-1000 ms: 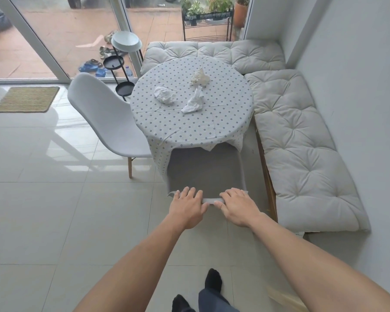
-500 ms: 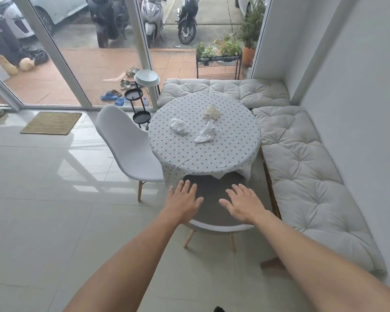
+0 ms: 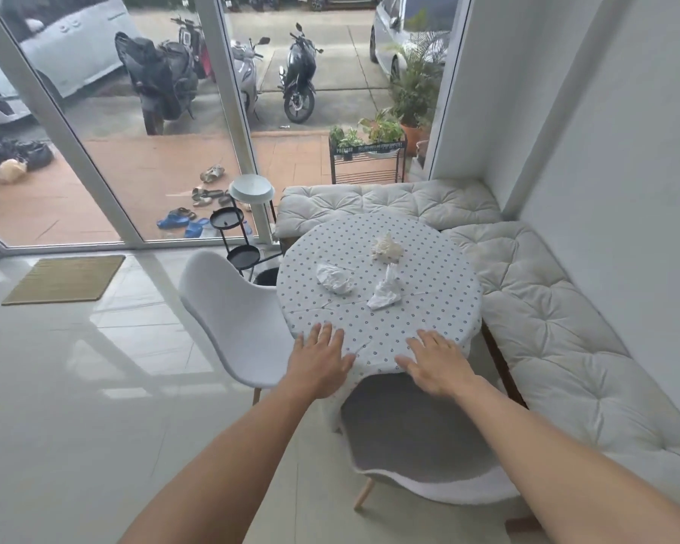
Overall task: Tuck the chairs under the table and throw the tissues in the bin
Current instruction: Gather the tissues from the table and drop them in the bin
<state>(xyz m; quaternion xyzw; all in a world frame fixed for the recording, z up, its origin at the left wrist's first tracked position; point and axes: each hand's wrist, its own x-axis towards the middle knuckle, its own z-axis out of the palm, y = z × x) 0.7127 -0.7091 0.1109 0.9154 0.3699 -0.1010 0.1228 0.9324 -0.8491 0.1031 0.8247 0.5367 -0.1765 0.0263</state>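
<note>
A round table (image 3: 440, 308) with a dotted cloth stands in the corner. Three crumpled tissues lie on it: one on the left (image 3: 333, 278), one in the middle (image 3: 384, 294), one farther back (image 3: 386, 247). A grey chair (image 3: 421, 441) sits pushed partly under the table's near side, its back towards me. A white chair (image 3: 232, 320) stands at the table's left, its seat partly under the edge. My left hand (image 3: 320, 365) and my right hand (image 3: 436, 365) hover open over the near table edge, fingers spread, holding nothing.
A cushioned L-shaped bench (image 3: 558, 347) runs behind and right of the table against the wall. A black tiered stand (image 3: 238, 233) and a dark round bin (image 3: 267, 276) are behind the white chair by the glass door. A woven mat (image 3: 63, 278) lies on the tiled floor at left.
My hands let go of the grey chair's back and rose over the table edge. The view lifted, so the table sits lower in frame.
</note>
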